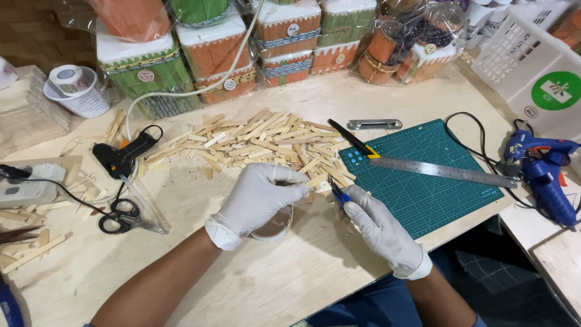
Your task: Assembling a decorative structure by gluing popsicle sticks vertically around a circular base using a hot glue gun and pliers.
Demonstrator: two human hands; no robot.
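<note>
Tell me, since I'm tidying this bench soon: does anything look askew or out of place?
The steel ruler lies slanted, its end hanging off the green cutting mat. Cut wooden sticks sprawl loosely across the table. Nothing looks damaged.

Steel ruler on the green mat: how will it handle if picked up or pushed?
The steel ruler looks thin and flat, so probably hard to pinch off the cutting mat. Likely stiff, slightly springy along its length. Its smooth metal would probably slide, not roll, and its overhanging right end may pivot.

Your left hand (257, 197) and right hand (378, 221) both wear thin whitish gloves, cuffs rolled at the wrists. Forearms are bare. Blue clothing below, possibly trousers; view's cropped.
</note>
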